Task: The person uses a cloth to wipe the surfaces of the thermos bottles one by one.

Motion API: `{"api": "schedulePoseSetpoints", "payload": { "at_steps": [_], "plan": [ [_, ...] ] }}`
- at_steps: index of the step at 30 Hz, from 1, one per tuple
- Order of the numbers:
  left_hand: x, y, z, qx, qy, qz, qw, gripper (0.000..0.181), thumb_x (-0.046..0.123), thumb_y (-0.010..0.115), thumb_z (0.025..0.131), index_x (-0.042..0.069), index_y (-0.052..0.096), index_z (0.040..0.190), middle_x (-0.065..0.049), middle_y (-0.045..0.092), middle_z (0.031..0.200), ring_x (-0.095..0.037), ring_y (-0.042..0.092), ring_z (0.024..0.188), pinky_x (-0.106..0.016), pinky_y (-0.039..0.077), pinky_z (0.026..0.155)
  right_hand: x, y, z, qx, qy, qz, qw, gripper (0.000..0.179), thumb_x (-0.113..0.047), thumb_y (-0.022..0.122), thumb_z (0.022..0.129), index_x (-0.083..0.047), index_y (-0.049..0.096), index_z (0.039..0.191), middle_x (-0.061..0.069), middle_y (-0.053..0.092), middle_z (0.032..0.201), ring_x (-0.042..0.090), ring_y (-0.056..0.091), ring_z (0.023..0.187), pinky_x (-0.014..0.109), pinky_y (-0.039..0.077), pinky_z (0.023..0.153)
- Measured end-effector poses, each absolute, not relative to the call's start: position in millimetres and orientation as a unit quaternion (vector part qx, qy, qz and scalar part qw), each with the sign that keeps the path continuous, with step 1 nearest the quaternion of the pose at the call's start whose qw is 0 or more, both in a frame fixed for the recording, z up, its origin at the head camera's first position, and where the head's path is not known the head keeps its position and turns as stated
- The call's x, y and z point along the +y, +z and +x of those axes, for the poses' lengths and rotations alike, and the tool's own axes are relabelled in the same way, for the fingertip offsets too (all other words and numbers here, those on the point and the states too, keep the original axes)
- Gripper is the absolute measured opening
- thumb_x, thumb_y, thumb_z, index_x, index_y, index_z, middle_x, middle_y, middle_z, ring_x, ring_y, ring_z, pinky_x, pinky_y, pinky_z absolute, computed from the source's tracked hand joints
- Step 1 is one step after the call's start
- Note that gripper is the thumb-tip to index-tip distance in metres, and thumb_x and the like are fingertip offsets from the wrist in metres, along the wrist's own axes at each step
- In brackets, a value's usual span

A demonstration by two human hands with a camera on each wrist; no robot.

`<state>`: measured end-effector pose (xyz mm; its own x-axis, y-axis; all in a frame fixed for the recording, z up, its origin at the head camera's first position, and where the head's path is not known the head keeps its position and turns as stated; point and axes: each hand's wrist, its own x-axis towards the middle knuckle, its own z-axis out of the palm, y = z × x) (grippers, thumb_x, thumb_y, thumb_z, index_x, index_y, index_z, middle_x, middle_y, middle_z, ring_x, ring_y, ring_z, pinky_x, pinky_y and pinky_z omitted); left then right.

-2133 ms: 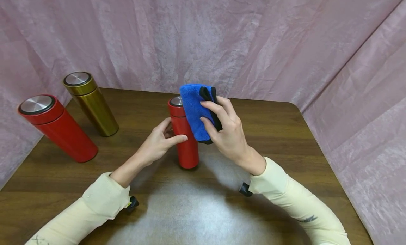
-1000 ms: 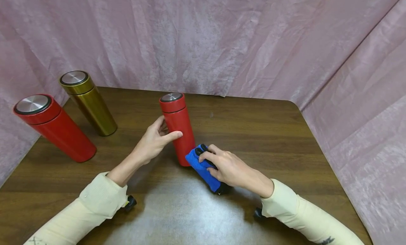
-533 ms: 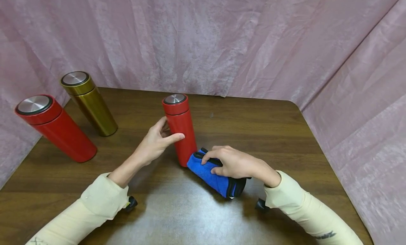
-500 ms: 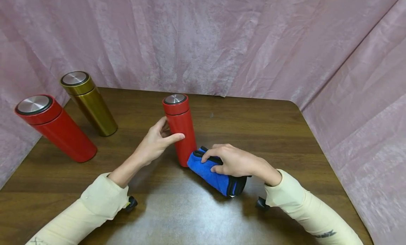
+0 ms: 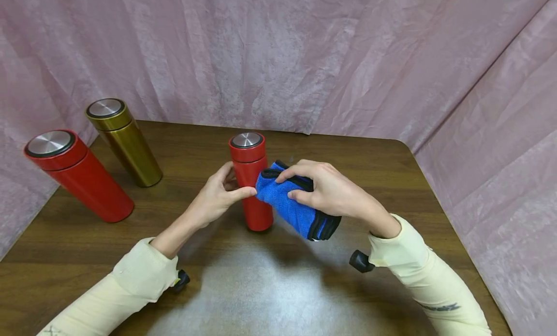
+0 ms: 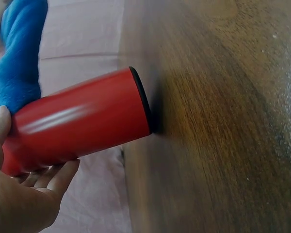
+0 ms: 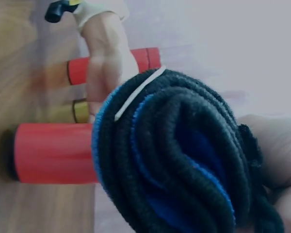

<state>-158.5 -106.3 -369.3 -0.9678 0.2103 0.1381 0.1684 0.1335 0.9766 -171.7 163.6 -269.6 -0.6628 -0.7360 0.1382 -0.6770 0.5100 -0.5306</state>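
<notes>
A red thermos flask (image 5: 256,215) with a brushed steel lid top stands upright near the middle of the table. My left hand (image 5: 217,193) grips its left side, thumb across the front and fingers behind. My right hand (image 5: 330,188) holds a folded blue cloth (image 5: 289,203) with black edging, its end against the flask's right side. In the left wrist view the blue cloth (image 6: 19,53) meets the red flask (image 6: 87,114) just beyond the thumb. The cloth's rolled black edges (image 7: 179,155) fill the right wrist view and hide part of the flask.
At the left, a second red flask (image 5: 93,186) and a gold flask (image 5: 132,150) stand upright on the brown wooden table (image 5: 370,176). A pink curtain (image 5: 278,60) hangs behind the table and along its right side. Small black wrist cameras (image 5: 361,261) hang below the cuffs.
My right hand moved the cloth down from the flask's top to its base, then back up to mid-height. The flask tilted and now stands more upright, my left hand still gripping it.
</notes>
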Motion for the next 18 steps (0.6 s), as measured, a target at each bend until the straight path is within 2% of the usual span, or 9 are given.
{"api": "schedulePoseSetpoints", "payload": {
  "at_steps": [7,12,18],
  "plan": [
    [-106,-369,-158,0.750,0.649,0.129,0.016,0.062,0.006,0.079,0.091,0.001,0.047,0.144,-0.017,0.066,0.128,-0.030,0.067,0.112,-0.031,0.057,0.092,161,-253,-173,0.847,-0.352,-0.398,-0.019,0.032,-0.009,0.076,0.093,-0.017,0.073,0.124,0.002,0.068,0.121,0.017,0.061,0.109,0.038,0.052,0.091],
    [-107,-370,-158,0.749,0.650,0.124,0.020,0.061,0.006,0.079,0.092,0.002,0.047,0.144,-0.017,0.066,0.127,-0.030,0.068,0.110,-0.032,0.057,0.091,156,-253,-175,0.807,-0.421,-0.403,-0.100,0.034,-0.006,0.077,0.092,-0.012,0.072,0.126,0.003,0.068,0.118,0.017,0.061,0.106,0.034,0.054,0.088],
    [-106,-369,-159,0.748,0.651,0.128,0.020,0.062,0.006,0.078,0.092,0.002,0.046,0.145,-0.017,0.066,0.129,-0.031,0.067,0.112,-0.033,0.057,0.093,145,-268,-177,0.762,-0.443,-0.424,-0.207,0.037,0.001,0.077,0.090,-0.004,0.069,0.126,0.012,0.064,0.120,0.022,0.061,0.110,0.033,0.054,0.091]
  ]
}}
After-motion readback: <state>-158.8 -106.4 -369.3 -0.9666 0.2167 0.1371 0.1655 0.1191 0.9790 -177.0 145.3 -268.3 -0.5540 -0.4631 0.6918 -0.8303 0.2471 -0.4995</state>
